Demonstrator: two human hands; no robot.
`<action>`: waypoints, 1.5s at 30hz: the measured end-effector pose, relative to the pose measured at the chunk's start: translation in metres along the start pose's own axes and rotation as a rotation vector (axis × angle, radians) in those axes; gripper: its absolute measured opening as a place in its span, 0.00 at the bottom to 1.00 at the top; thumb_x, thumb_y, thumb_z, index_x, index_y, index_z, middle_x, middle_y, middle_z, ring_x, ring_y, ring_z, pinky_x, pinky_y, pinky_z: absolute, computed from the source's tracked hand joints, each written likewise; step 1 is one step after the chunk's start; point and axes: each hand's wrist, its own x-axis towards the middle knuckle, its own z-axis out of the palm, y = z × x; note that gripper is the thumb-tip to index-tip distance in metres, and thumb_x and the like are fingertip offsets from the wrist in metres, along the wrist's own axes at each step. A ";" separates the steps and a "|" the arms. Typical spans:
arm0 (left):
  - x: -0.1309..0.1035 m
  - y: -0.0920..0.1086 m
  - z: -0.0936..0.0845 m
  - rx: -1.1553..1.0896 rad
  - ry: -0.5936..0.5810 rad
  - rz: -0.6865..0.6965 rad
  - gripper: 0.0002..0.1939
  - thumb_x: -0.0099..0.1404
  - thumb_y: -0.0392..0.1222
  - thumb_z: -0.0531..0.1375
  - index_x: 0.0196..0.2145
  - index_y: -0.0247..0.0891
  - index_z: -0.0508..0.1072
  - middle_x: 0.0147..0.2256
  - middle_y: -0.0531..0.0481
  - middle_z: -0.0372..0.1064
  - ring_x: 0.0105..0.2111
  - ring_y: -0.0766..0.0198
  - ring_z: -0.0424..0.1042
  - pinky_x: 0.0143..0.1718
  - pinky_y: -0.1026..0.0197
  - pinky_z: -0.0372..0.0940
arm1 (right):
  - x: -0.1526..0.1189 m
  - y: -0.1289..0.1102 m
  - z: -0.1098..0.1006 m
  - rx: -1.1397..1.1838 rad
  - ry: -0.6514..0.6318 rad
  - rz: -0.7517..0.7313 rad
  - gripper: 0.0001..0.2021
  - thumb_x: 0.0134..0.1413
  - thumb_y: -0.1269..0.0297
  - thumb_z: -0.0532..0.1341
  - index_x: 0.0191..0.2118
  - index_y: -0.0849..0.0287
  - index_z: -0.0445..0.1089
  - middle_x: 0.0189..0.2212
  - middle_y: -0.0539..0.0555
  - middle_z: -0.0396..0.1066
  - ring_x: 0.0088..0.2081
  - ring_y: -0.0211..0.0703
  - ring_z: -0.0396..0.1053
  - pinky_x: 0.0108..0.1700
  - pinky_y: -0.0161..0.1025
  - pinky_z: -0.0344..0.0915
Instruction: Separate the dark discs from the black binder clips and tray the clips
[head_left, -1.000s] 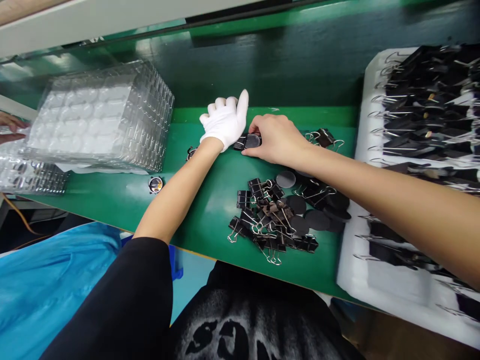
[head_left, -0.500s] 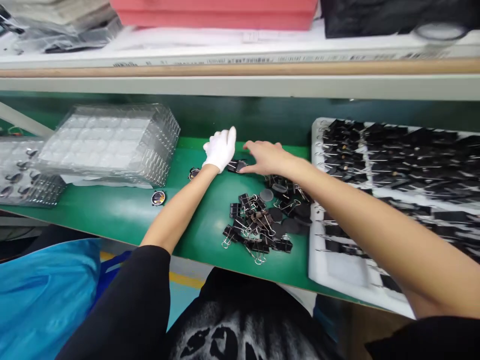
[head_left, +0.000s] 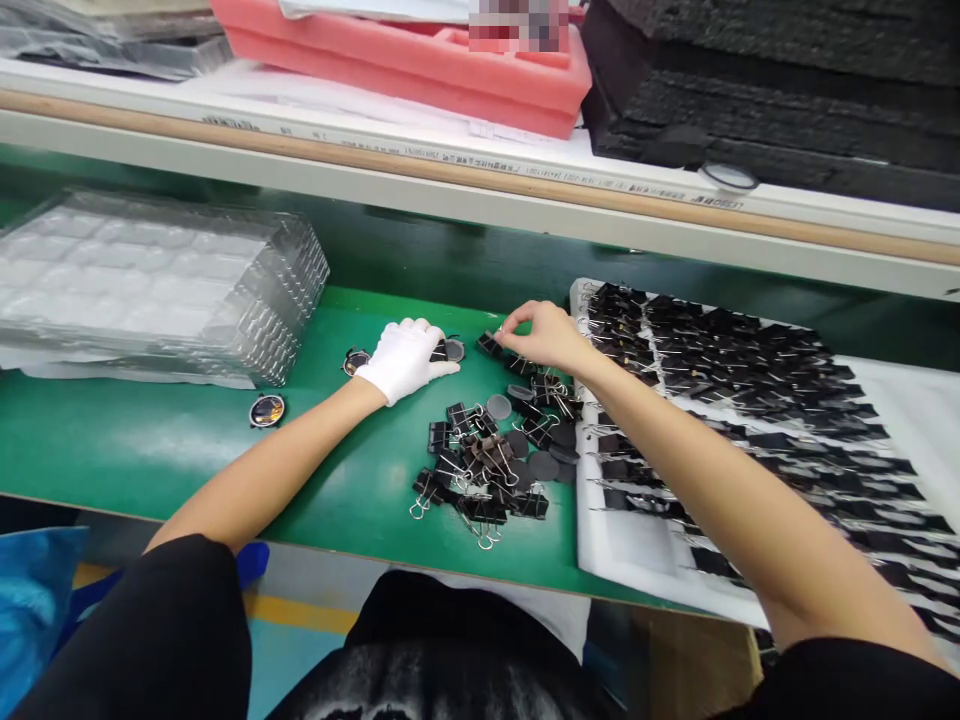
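Observation:
My left hand [head_left: 407,362], in a white glove, lies low over the green worktop with its thumb stretched out apart from the fingers. In that gap sit a black binder clip [head_left: 438,351] and a round grey disc [head_left: 454,350]; whether the fingers press on them is hidden. My bare right hand [head_left: 546,337] pinches another black binder clip [head_left: 490,344] by its wire end with thumb and forefinger. Below it spreads a pile of loose binder clips [head_left: 480,460] mixed with dark round discs [head_left: 544,465]. A round metal-rimmed part [head_left: 355,361] touches the left glove's edge or nearly so.
Clear plastic trays [head_left: 142,290] are stacked at left, with another round part [head_left: 267,410] in front. At right, a white foam tray [head_left: 589,530] carries rows of binder clips. A shelf edge [head_left: 450,180] crosses above, holding pink foam [head_left: 405,65] and black foam blocks [head_left: 750,100].
The view has swung right and tilted. My right hand has left the clip and disc beside my left hand and now pinches another clip. My left hand has come down lower, its thumb extended.

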 end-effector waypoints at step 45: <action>0.025 -0.002 0.016 -0.278 -0.004 0.014 0.26 0.74 0.57 0.62 0.63 0.42 0.73 0.60 0.38 0.69 0.59 0.39 0.67 0.55 0.44 0.62 | 0.096 -0.004 0.091 0.206 0.402 0.420 0.31 0.75 0.40 0.35 0.61 0.53 0.62 0.62 0.66 0.63 0.72 0.65 0.54 0.69 0.75 0.44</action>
